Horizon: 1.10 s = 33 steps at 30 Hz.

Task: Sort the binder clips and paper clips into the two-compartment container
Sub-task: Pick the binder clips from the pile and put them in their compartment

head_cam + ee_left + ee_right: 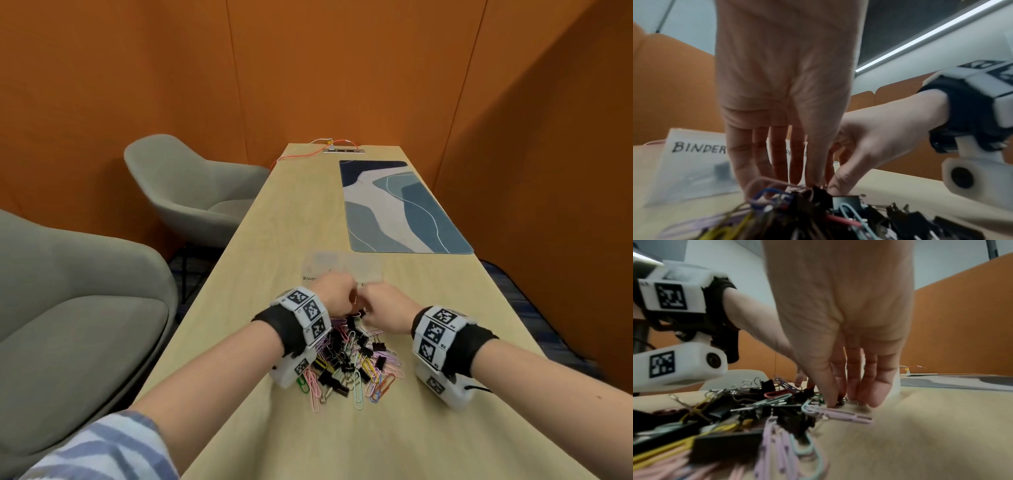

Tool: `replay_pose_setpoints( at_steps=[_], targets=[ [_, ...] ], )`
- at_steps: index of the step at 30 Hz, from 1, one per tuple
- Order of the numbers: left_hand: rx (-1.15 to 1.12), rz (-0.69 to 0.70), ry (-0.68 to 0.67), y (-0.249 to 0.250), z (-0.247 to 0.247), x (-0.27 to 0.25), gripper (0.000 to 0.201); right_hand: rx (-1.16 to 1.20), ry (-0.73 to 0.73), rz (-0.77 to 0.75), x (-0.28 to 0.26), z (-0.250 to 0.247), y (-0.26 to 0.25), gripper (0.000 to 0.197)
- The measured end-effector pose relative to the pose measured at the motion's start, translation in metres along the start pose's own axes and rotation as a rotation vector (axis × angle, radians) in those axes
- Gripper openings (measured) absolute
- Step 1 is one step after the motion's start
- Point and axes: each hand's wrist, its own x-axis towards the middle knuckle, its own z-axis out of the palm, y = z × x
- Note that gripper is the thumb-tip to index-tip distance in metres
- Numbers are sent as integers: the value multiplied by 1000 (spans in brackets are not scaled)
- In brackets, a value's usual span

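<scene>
A long, pale wooden desk runs away toward the orange wall. Near this end a mixed heap lies straight on the wood: black binder clips tangled with coloured paper clips in pink, purple, yellow, green and blue. Just beyond the heap sits a clear, shallow container, with a handwritten label reading "BINDER" on its left front. Farther along, on the right side, a blue and grey patterned mat lies flat. At the far end a socket strip is set into the desk, with an orange cable trailing off the left edge.
</scene>
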Motion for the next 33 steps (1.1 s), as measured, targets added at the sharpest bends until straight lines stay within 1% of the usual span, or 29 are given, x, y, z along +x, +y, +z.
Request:
replay_pose_setpoints(
  at_steps=[2,6,8,11,13,15,16,19,20,22,24,26,29,33],
  targets=[
    [1,-24,-10,4,2,3,27,12,18,-5,-3,1,1,5],
    [1,-66,-37,10,4,7,38,68,4,-4,-11,0,7,17],
    [-30,-96,-52,9,5,8,38,121,-20,39,-14,-5,13,18],
    [-110,-126,-59,6,7,9,31,270,-11,111,-20,-13,20,18],
    [-128,-124,-35,4,7,8,28,427,-16,141,-26,-18,22,16],
    [-149,-115,14,2,7,5,29,479,-42,128,-34,-21,22,15],
    [-160,-109,46,-1,6,4,29,446,-73,104,-38,-21,23,16],
    [-169,-77,161,-9,3,-2,25,252,-191,26,-49,-17,19,28],
    [-173,-63,201,-12,2,-5,23,198,-204,8,-51,-13,18,30],
    [-153,-26,264,-14,-1,-9,21,118,-190,-11,-52,-5,15,26],
    [-99,4,266,-14,-2,-14,24,84,-157,-26,-51,-1,14,20],
    [-27,13,231,-15,-1,-16,29,82,-143,-34,-50,1,11,12],
    [51,18,192,-15,1,-19,27,50,-153,-48,-48,4,8,15],
    [24,-5,178,-15,0,-21,28,-11,-140,-82,-46,9,8,4]
  ],
)
